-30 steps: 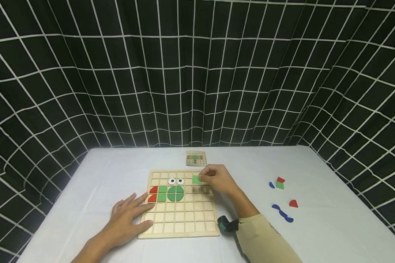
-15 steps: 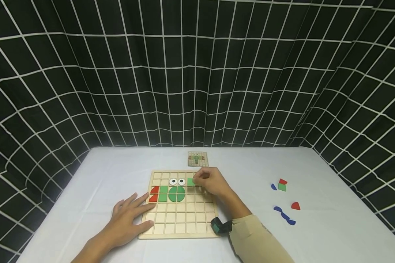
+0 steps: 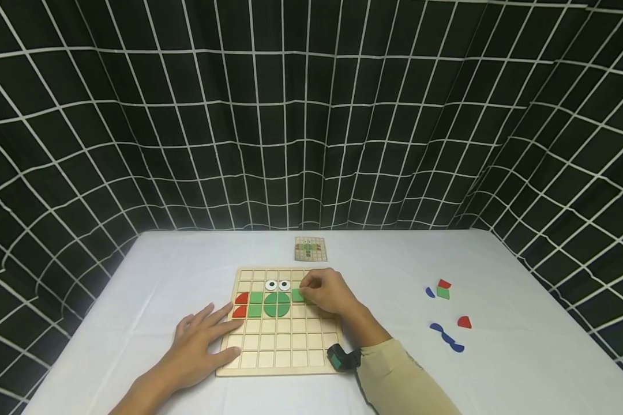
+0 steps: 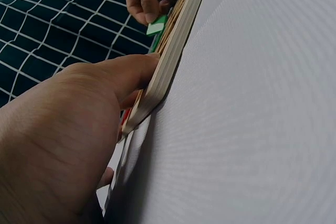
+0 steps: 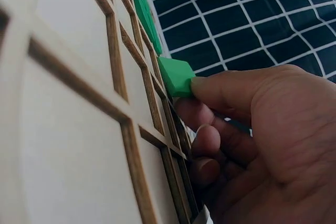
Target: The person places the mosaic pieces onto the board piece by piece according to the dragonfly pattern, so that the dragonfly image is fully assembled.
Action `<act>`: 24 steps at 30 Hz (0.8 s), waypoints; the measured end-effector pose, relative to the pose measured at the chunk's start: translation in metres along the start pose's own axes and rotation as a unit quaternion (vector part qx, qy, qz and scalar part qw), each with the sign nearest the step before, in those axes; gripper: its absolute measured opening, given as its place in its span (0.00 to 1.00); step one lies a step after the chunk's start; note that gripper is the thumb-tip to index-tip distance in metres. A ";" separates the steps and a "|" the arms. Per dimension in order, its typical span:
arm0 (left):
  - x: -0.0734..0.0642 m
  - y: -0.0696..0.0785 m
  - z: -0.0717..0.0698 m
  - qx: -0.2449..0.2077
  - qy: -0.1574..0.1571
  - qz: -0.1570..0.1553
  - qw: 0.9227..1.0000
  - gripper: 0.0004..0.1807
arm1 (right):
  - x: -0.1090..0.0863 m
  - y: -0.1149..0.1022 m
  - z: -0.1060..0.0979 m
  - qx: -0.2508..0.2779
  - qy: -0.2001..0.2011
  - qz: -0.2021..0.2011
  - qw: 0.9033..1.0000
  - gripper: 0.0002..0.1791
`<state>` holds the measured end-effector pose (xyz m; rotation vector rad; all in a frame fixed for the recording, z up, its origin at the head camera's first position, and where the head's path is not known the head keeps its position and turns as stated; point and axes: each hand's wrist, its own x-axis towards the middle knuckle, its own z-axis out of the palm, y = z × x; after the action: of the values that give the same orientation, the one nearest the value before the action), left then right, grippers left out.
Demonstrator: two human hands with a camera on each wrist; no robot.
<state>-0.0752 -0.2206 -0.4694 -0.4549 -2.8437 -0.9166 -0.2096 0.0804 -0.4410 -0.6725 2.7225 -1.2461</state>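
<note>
Right wrist view: the right hand (image 5: 262, 124) pinches a flat green square tile (image 5: 176, 76) by its edge, jutting beyond the fingertips toward the pale wooden grid board (image 5: 79, 156); likely light, stiff, best edge-held. The left hand (image 3: 201, 349) lies with fingers apart.

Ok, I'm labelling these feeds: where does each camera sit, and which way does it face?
Head: on the head, facing forward and down over the board to the curtain; left hand, right hand, forearms and right sleeve show.
Left wrist: on that wrist, looking along the left hand and board edge; the right hand shows beyond.
Right wrist: on that wrist, looking across the board to the pinched green square; the right hand shows.
Shared: both wrist views, like the head view, show the green square and curtain.
</note>
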 end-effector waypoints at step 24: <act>0.000 0.000 0.000 -0.002 -0.001 0.002 1.000 0.28 | -0.017 -0.021 -0.053 0.047 0.041 -0.061 0.996 0.04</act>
<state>-0.0755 -0.2204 -0.4695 -0.4630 -2.8429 -0.9211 -0.1997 0.1123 -0.3923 -0.8038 2.7033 -1.4494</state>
